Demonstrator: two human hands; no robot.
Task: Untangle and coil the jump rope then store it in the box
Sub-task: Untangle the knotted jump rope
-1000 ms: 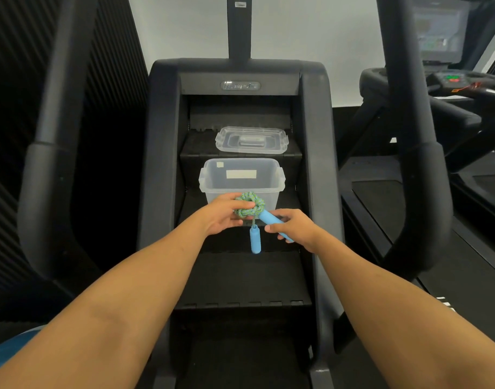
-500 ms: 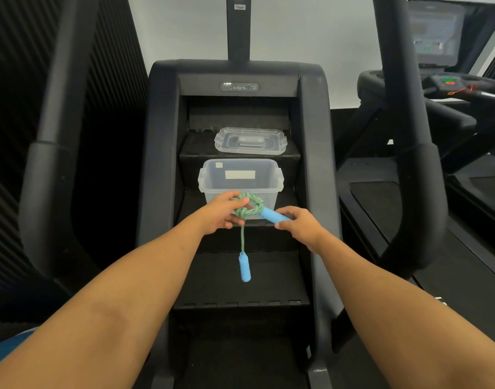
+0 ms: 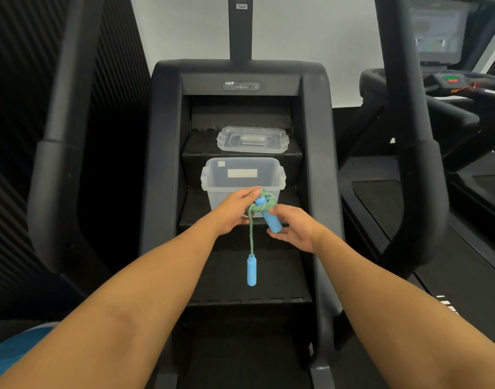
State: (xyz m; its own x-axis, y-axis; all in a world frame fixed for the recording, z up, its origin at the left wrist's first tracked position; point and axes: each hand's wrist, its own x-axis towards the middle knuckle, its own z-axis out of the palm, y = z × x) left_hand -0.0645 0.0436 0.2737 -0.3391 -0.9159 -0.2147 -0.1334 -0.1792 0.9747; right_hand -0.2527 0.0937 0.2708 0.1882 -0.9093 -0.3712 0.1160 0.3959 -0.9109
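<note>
A green jump rope is wound into a small coil in front of the clear plastic box. My left hand grips the coil from the left. One blue handle sticks out of the coil toward the lower right, and my right hand holds it between thumb and fingers. A length of rope hangs straight down from the coil. The second blue handle dangles at its end, above a lower step. The box is open and stands on a step of the stair machine.
The box's clear lid lies on the step above the box. Black side rails of the stair machine flank the steps. Thick handrails rise on both sides. A treadmill stands to the right.
The hanging handle has dropped lower as rope slid out of the coil. My right hand has swung the other handle down so that it points toward the lower right.
</note>
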